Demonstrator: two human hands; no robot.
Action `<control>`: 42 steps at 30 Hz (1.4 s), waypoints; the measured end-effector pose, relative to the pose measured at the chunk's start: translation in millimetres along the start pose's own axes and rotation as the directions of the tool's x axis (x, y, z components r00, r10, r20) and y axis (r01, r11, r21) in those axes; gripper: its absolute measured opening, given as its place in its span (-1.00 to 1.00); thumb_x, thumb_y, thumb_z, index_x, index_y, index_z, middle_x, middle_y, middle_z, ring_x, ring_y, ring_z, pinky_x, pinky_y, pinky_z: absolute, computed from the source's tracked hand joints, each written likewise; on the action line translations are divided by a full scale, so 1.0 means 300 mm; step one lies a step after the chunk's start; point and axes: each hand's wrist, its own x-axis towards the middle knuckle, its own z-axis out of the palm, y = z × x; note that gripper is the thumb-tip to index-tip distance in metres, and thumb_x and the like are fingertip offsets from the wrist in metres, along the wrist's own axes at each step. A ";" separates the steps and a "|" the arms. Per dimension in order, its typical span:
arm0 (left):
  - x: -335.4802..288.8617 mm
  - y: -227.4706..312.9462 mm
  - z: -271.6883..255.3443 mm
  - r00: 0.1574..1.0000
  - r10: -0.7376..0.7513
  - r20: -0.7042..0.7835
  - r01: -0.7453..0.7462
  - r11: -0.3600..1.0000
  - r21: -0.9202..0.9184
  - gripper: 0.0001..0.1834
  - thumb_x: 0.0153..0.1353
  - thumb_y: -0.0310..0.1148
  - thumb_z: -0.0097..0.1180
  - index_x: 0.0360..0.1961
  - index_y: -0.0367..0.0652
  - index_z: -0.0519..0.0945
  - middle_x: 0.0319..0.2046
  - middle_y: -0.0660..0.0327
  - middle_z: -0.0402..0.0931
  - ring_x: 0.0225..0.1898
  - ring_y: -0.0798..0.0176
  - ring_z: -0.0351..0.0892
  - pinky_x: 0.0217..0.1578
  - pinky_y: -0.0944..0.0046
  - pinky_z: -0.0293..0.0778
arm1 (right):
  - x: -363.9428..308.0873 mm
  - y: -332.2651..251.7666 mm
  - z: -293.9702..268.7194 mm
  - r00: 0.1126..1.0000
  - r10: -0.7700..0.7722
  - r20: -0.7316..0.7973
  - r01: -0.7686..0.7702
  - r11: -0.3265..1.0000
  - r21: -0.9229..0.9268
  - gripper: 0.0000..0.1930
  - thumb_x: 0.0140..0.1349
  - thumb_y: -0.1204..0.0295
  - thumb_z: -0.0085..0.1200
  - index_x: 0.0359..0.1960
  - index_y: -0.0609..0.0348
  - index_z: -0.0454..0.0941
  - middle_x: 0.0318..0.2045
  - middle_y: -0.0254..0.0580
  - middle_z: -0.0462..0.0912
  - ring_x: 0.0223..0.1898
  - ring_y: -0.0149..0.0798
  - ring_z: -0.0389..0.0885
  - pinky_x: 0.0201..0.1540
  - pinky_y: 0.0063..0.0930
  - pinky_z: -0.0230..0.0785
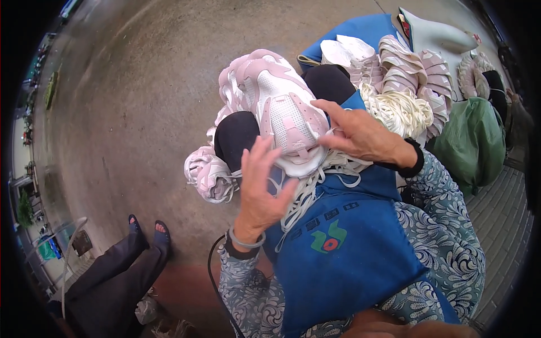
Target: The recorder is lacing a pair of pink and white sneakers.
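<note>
A stack of pink and white shoe uppers (290, 121) lies across my lap between my two black-covered knees. The top one has mesh panels and its pale end points toward me. My left hand (262, 194) hovers beside its near left edge, fingers spread and slightly blurred, with nothing in it. On the other side, my right hand (366, 135) has its fingertips at the upper's right edge, thumb and fingers apart. Loose white shoelaces (304, 197) hang from the stack's near end over my blue apron (349, 248).
A rolled bundle of uppers (208, 173) sits beyond my left knee. To the right are more stacked uppers (400, 67), a heap of cream laces (400, 110) and a green bag (470, 143). Another person's legs (115, 265) in dark trousers and sandals are at lower left.
</note>
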 end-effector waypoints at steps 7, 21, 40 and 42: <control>0.131 0.160 -0.062 0.918 -0.180 -0.352 -0.165 0.633 -0.756 -0.54 0.14 -0.39 0.12 0.08 -0.28 0.40 0.02 0.05 0.43 0.13 0.14 0.35 0.14 0.21 0.24 | 0.070 -0.281 -0.172 0.951 -0.305 -0.060 0.255 0.654 0.712 -0.79 0.30 0.50 -0.09 -0.10 0.30 0.50 -0.45 -0.24 0.56 -0.44 -0.45 0.57 -0.40 -0.54 0.41; -0.024 -0.047 -0.195 0.916 -0.241 -0.320 -0.350 -0.094 -0.932 -0.71 0.37 -0.27 -0.17 -0.49 -0.14 0.39 -0.76 0.43 0.10 -0.70 0.45 0.12 -0.30 0.26 0.34 | -0.014 -0.032 -0.355 0.959 0.116 -0.258 0.095 0.727 0.680 -0.73 0.28 0.30 0.02 -0.14 0.25 0.56 -0.66 -0.59 0.35 -0.64 -0.72 0.20 -0.60 -0.77 -0.05; -0.192 -0.330 -0.295 0.221 -0.843 -0.491 -0.694 0.218 -0.687 -0.70 0.08 -0.57 -0.21 -0.75 -0.04 0.16 -0.82 0.39 0.01 -0.77 0.42 -0.01 -0.42 0.35 0.26 | -0.003 0.313 -0.597 0.516 -0.030 -0.856 0.734 0.531 0.424 -0.66 0.36 0.18 -0.09 -0.27 0.26 0.52 -0.77 -0.69 0.09 -0.80 -0.70 -0.04 -0.78 -0.73 -0.22; -0.200 -0.325 -0.280 0.306 -0.806 -0.506 -0.653 0.209 -0.728 -0.67 0.16 -0.50 -0.22 -0.74 -0.01 0.14 -0.82 0.41 -0.03 -0.77 0.42 -0.02 -0.41 0.29 0.27 | 0.018 0.319 -0.592 0.689 -0.108 -0.717 0.720 -0.015 0.694 -0.63 0.38 0.16 -0.13 -0.25 0.27 0.50 -0.78 -0.67 0.06 -0.81 -0.68 -0.05 -0.79 -0.72 -0.22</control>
